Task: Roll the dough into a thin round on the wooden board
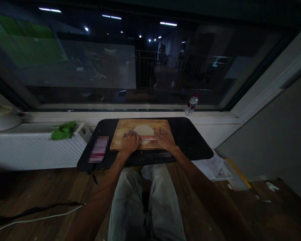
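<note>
A thin, round-edged sheet of dough [143, 129] lies on a wooden board [122, 127], which rests on a small black table [190, 144]. Across the near part of the dough runs a slim reddish rolling pin [148, 138]. My left hand [130, 140] is over its left end and my right hand [165, 138] over its right end, both pressing down from above with fingers bent over it. The ends of the pin are hidden under my hands. Part of the dough shows beyond and just below the pin.
A blurred pinkish rectangular item [99, 149] lies on the table's left side. A plastic bottle [191, 104] stands on the windowsill at the right. A green cloth [63, 130] hangs on the white radiator [40, 152]. Papers [213, 165] lie at the lower right.
</note>
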`<state>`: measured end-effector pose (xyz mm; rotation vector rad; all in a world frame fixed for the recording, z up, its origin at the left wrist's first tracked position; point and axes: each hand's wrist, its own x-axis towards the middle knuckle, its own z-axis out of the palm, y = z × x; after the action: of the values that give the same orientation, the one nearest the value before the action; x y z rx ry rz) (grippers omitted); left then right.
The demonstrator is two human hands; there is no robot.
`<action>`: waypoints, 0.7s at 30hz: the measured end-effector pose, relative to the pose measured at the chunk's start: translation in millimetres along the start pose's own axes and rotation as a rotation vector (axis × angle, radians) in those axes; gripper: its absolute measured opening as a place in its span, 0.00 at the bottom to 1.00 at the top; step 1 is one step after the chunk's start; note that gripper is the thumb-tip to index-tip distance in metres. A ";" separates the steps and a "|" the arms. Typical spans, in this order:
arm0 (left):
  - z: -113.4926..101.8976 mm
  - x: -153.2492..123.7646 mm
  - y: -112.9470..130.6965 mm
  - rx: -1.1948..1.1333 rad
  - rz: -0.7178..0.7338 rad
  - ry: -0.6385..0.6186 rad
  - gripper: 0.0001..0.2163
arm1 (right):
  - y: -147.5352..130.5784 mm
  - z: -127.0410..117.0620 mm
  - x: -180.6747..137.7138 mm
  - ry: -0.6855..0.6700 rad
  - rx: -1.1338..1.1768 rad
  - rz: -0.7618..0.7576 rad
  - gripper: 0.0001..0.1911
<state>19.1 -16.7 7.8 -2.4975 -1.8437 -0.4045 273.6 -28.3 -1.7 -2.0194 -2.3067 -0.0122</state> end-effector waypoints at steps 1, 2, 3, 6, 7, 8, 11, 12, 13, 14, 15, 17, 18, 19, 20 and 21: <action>-1.2 -4.9 -0.4 0.005 0.012 0.002 0.23 | -1.3 1.3 -6.3 0.021 -0.005 -0.005 0.37; -2.2 -8.7 -0.9 0.011 0.027 -0.001 0.24 | -1.9 2.7 -12.2 0.052 -0.008 -0.016 0.38; -2.7 -11.2 -1.5 0.018 0.041 -0.007 0.24 | -2.0 4.2 -17.3 0.082 -0.010 -0.029 0.38; -2.5 -9.0 -3.5 0.036 0.058 -0.041 0.25 | -1.0 5.7 -23.3 0.114 -0.007 -0.066 0.38; -2.0 -4.9 -4.2 0.037 0.057 -0.054 0.26 | -0.7 4.8 -21.7 0.099 -0.007 -0.068 0.37; -1.5 0.6 -4.9 0.036 0.058 -0.064 0.26 | -0.5 3.4 -18.4 0.079 -0.009 -0.063 0.37; 0.5 23.5 -8.1 0.039 0.086 -0.075 0.26 | -0.4 -2.9 -2.0 0.034 -0.014 -0.033 0.36; 1.3 31.9 -9.5 0.044 0.090 -0.073 0.26 | -0.4 -5.0 4.4 0.028 -0.010 -0.027 0.35; 2.2 40.1 -11.0 0.049 0.090 -0.072 0.26 | -0.2 -6.8 10.6 0.025 -0.002 -0.022 0.35; 3.2 47.8 -12.7 0.055 0.085 -0.074 0.26 | 0.1 -8.2 16.5 0.023 0.008 -0.017 0.34; 4.3 54.7 -14.3 0.059 0.074 -0.079 0.26 | 0.4 -9.2 21.7 0.022 0.019 -0.013 0.33; 6.4 65.6 -17.3 0.059 0.058 -0.096 0.27 | 1.5 -10.2 30.2 0.023 0.036 -0.003 0.33; 7.5 69.7 -18.5 0.055 0.054 -0.107 0.27 | 2.1 -10.3 33.6 0.025 0.040 0.000 0.33; 8.4 73.1 -19.6 0.049 0.049 -0.116 0.27 | 2.8 -10.4 36.4 0.027 0.042 0.000 0.32; 9.3 76.0 -20.5 0.040 0.042 -0.124 0.27 | 3.3 -10.7 38.9 0.025 0.042 -0.002 0.32; 10.1 78.7 -21.2 0.032 0.038 -0.131 0.27 | 3.8 -11.2 41.3 0.021 0.042 0.000 0.33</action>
<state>22.7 65.3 11.7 -2.5910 -1.8261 -0.2135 272.5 12.4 11.9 -1.9903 -2.2750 0.0146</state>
